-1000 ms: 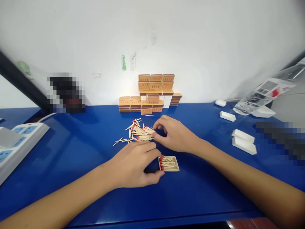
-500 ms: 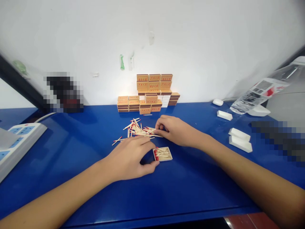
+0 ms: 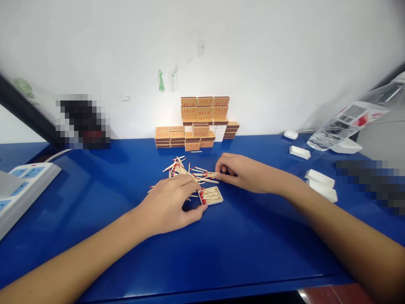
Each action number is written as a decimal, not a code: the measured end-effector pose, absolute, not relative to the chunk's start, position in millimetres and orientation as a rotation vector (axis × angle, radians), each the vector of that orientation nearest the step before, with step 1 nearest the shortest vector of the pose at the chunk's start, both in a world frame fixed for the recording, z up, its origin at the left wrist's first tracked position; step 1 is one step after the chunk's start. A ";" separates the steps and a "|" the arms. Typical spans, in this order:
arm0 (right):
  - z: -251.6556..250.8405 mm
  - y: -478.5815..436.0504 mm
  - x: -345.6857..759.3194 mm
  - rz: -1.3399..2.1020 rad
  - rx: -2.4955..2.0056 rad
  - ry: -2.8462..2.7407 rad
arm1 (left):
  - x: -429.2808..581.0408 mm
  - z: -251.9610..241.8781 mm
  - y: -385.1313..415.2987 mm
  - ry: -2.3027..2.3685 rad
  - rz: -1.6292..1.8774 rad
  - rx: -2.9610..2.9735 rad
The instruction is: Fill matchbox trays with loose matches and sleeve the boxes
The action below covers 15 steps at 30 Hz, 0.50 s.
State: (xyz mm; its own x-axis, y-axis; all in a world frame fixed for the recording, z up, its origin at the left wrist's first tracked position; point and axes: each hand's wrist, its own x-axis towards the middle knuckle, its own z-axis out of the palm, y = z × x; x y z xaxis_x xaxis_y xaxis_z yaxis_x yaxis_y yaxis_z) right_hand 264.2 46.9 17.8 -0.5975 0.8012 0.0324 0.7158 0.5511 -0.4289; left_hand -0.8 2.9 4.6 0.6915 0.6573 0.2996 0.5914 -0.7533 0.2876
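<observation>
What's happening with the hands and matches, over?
Left hand gripping tray of matches. Right hand pinching loose matches. Left hand hiding part of the pile.

The left arm (image 3: 95, 249) is bare from the wrist to the edge of view, slim and smooth, broadening evenly from a narrow wrist along the forearm. The left grip (image 3: 167, 202) is a bare hand with a rounded back, soft knuckles, slender fingers and a thumb narrowing to a blunt tip. The right arm (image 3: 332, 223) is bare too, its wrist similarly narrow, its forearm thickening toward the lower right corner, where shade blurs the outline. The right grip (image 3: 238, 171), also bare, has a smooth back and slim fingers; the nails are too small to make out.
</observation>
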 end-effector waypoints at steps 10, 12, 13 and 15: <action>20.8 42.0 272.4 0.532 -1.357 -2.576 | -3.4 5.4 5.7 0.993 0.627 2.780; 21.3 41.3 274.1 0.534 -1.350 -2.589 | -3.9 5.3 6.5 0.978 0.639 2.790; 21.8 41.0 274.8 0.530 -1.345 -2.590 | -4.0 5.3 6.8 0.975 0.644 2.791; 23.6 40.5 276.3 0.502 -1.331 -2.586 | -3.8 5.8 7.3 0.975 0.652 2.790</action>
